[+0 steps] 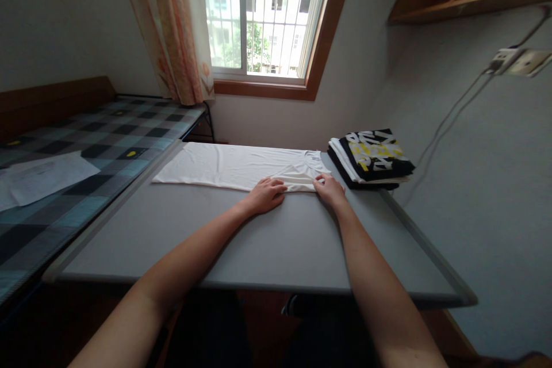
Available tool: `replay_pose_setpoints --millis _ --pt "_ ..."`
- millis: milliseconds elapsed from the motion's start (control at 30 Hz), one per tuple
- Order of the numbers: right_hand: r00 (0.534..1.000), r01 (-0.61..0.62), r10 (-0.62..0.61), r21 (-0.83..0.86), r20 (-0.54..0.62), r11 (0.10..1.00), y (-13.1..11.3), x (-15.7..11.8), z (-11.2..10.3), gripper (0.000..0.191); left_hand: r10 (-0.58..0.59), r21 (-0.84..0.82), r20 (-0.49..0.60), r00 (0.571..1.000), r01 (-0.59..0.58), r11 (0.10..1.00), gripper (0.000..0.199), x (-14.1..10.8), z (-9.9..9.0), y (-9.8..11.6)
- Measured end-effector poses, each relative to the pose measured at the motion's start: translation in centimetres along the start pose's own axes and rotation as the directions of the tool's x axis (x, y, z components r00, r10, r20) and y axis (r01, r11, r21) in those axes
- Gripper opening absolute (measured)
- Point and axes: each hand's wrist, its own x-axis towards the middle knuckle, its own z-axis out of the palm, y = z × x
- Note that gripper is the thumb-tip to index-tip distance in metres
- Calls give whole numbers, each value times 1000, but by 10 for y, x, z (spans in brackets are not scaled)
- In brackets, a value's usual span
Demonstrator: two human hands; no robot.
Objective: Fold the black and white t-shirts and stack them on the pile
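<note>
A white shirt (224,167) lies folded lengthwise in a long strip across the grey table (276,241), its collar at the right end. My left hand (266,194) rests on the near edge of the cloth around its middle, fingers spread and lying flat. Near the collar, my right hand (330,190) has its thumb and fingers closed on the near edge of the shirt. Small creases run through the fabric between my two hands.
A stack of folded clothes (375,158), black, white and yellow, sits at the table's back right. To the left is a bed with a checked sheet (116,144) and a paper (47,175) on it. A window (267,17) and curtain (181,29) are behind.
</note>
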Motion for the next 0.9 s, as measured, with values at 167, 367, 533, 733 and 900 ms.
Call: replay_pose_setpoints --millis 167,367,533,733,900 --pt "1000 0 0 6 3 1000 -1 -1 -1 32 2 10 -1 1000 -2 1000 31 0 1 0" --pt "1000 1 -1 4 5 1000 -1 -1 -1 32 -3 7 3 1000 2 1000 31 0 0 0" --pt "1000 5 -5 2 -1 1000 1 1 1 32 -7 3 8 1000 7 1000 31 0 -1 1" --pt "1000 8 -8 2 1 1000 1 1 0 32 -11 -4 4 1000 11 1000 31 0 0 0" --pt "1000 11 -11 5 2 1000 1 0 0 32 -4 5 0 1000 4 1000 31 0 1 -1"
